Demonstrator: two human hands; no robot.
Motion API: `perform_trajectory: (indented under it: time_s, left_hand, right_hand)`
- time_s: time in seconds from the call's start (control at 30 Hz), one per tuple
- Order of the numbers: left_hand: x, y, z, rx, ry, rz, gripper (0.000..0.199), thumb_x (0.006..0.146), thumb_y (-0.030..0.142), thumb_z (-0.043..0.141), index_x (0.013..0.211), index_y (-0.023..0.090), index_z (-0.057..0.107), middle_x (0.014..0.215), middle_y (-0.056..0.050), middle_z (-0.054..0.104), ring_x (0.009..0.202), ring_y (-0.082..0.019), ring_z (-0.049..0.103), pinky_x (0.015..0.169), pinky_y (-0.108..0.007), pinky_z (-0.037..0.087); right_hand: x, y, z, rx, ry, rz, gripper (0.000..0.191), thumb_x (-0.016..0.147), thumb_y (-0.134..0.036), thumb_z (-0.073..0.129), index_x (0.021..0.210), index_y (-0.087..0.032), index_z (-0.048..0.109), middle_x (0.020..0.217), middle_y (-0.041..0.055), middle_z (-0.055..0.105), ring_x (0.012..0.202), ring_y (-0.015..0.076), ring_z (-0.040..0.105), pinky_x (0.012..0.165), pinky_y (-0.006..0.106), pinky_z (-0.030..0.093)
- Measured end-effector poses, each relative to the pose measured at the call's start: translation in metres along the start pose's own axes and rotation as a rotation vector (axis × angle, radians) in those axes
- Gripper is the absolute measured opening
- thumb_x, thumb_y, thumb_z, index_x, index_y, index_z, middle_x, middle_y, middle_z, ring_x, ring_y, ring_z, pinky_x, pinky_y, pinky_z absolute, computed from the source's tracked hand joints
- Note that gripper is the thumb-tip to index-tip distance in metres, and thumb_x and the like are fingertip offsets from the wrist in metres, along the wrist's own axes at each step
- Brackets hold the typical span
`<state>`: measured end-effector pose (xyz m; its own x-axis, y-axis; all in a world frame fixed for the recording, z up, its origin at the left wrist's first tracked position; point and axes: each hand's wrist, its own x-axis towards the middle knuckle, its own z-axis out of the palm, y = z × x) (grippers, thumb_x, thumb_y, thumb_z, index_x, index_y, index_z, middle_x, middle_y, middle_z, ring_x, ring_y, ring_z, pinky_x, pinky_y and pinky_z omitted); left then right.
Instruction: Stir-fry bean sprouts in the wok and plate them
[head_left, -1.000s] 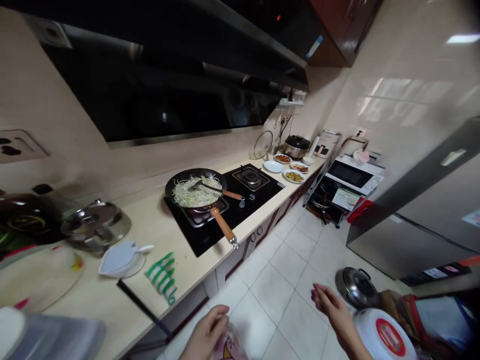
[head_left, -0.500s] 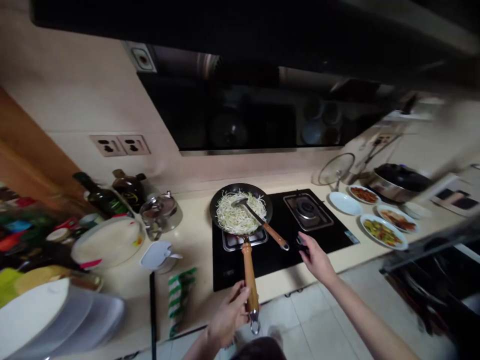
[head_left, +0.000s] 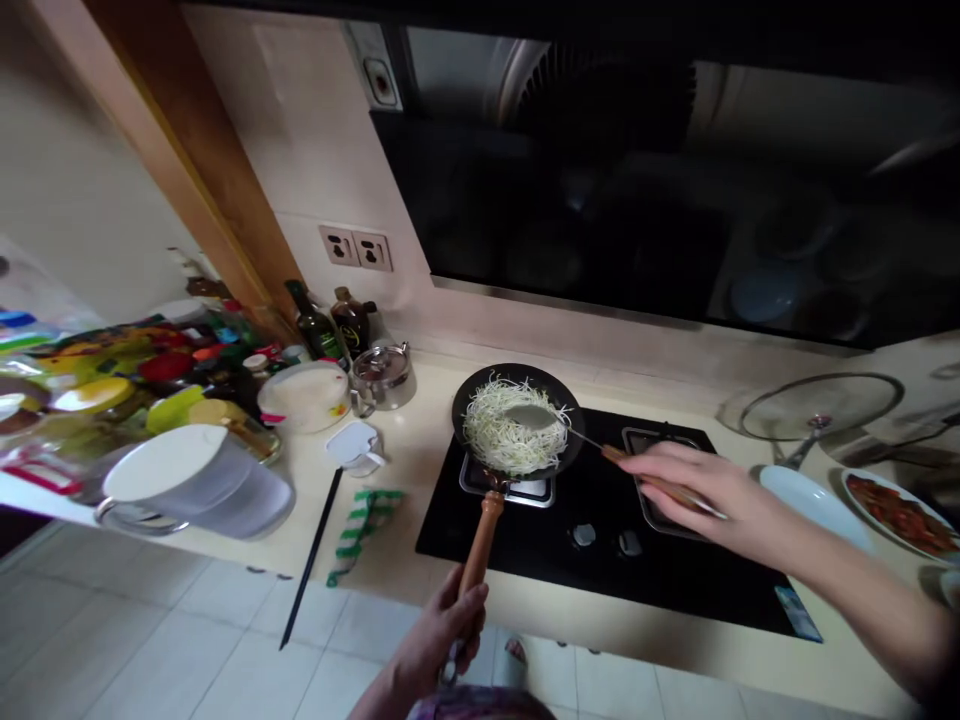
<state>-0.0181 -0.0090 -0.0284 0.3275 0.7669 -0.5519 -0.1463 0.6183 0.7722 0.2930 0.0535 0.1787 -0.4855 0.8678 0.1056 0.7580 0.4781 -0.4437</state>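
Your left hand (head_left: 439,630) had its fingers closed round the frying pan's (head_left: 510,370) wooden handle (head_left: 480,540); your right hand (head_left: 724,495) pinched the spatula (head_left: 532,416). The pan sat on the hob (head_left: 600,570), its handle running out past the bench (head_left: 600,630) edge.

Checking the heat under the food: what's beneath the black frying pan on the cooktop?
The black frying pan sits on a metal pan support set on the black glass hob. The pan covers the burner itself, so whether a flame is lit cannot be seen.

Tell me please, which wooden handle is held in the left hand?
The pan's thick handle; the slimmer spatula handle is in the right hand.
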Motion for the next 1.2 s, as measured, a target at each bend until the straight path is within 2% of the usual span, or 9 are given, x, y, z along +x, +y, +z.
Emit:
perform_trajectory:
  time_s: [0.07,0.17,0.33,0.57,0.7,0.83,0.93,1.03,1.2]
  left_hand:
    - [0.001,-0.001,0.000,0.007,0.012,-0.005,0.051,0.067,0.063,0.066,0.086,0.022,0.042,0.054,0.010,0.050,0.033,-0.004,0.041,0.030,-0.015,0.021]
    - [0.000,-0.002,-0.001,0.031,0.035,-0.026,0.054,0.064,0.066,0.066,0.086,0.023,0.041,0.054,0.010,0.049,0.033,-0.004,0.040,0.029,-0.015,0.020]
    - [-0.005,0.004,-0.006,0.066,0.020,-0.013,0.050,0.068,0.064,0.063,0.083,0.023,0.039,0.056,0.011,0.048,0.034,-0.002,0.038,0.029,-0.014,0.018]
    - [-0.008,0.003,-0.017,0.048,-0.041,-0.029,0.047,0.073,0.059,0.063,0.090,0.022,0.040,0.064,0.008,0.053,0.043,-0.005,0.049,0.033,-0.015,0.030]
    - [-0.008,0.001,-0.019,0.054,-0.062,-0.046,0.052,0.070,0.063,0.062,0.094,0.023,0.040,0.063,0.008,0.054,0.040,-0.006,0.047,0.033,-0.016,0.030]
    - [-0.005,-0.002,-0.021,0.108,-0.064,-0.028,0.053,0.069,0.067,0.061,0.093,0.023,0.041,0.061,0.008,0.053,0.038,-0.006,0.046,0.032,-0.016,0.026]
    - [0.001,-0.004,-0.024,0.155,-0.068,-0.067,0.058,0.067,0.069,0.061,0.098,0.023,0.043,0.059,0.008,0.052,0.038,-0.006,0.044,0.035,-0.017,0.024]
    - [0.007,-0.008,-0.029,0.178,-0.055,-0.037,0.062,0.066,0.067,0.064,0.102,0.019,0.047,0.054,0.007,0.050,0.043,-0.007,0.043,0.042,-0.019,0.028]
    - [0.012,-0.010,-0.032,0.118,-0.009,0.007,0.061,0.061,0.063,0.072,0.100,0.018,0.055,0.059,0.005,0.049,0.053,-0.009,0.046,0.051,-0.022,0.033]
  right_hand:
    - [-0.012,-0.025,-0.027,0.057,-0.160,0.036,0.034,0.089,-0.037,0.051,0.118,-0.028,0.065,0.094,0.0074,0.064,0.075,0.0183,0.063,0.064,0.031,0.051]
    - [-0.004,-0.051,-0.010,0.031,-0.250,-0.025,0.029,0.090,-0.032,0.049,0.111,-0.029,0.069,0.086,0.0052,0.065,0.070,0.0152,0.063,0.062,0.027,0.050]
    - [0.043,-0.028,0.047,-0.009,-0.026,-0.064,0.026,0.088,-0.027,0.050,0.103,-0.025,0.071,0.093,0.0028,0.070,0.078,0.0155,0.066,0.071,0.028,0.051]
    - [0.066,-0.002,-0.001,-0.058,0.334,0.405,0.020,0.081,-0.033,0.057,0.083,-0.019,0.072,0.067,0.0013,0.070,0.059,0.0162,0.064,0.060,0.027,0.047]
    - [0.091,-0.016,0.028,-0.057,0.434,0.502,0.025,0.084,-0.025,0.048,0.077,-0.016,0.071,0.062,0.0034,0.069,0.060,0.0169,0.065,0.061,0.026,0.046]
    - [0.091,-0.023,0.038,-0.002,0.371,0.372,0.022,0.083,-0.029,0.051,0.082,-0.020,0.071,0.069,0.0003,0.071,0.062,0.0149,0.065,0.062,0.024,0.047]
    - [0.084,0.000,0.019,-0.001,0.407,0.314,0.018,0.079,-0.033,0.057,0.078,-0.022,0.072,0.071,-0.0002,0.072,0.063,0.0161,0.065,0.063,0.025,0.048]
    - [0.096,0.049,0.012,0.331,0.531,0.395,0.015,0.072,-0.035,0.069,0.076,-0.021,0.071,0.066,0.0021,0.071,0.062,0.0183,0.066,0.066,0.028,0.053]
    - [0.122,0.117,0.053,0.775,0.503,0.400,0.037,0.065,-0.052,0.075,0.078,-0.018,0.068,0.072,0.0086,0.074,0.066,0.0232,0.071,0.070,0.039,0.059]
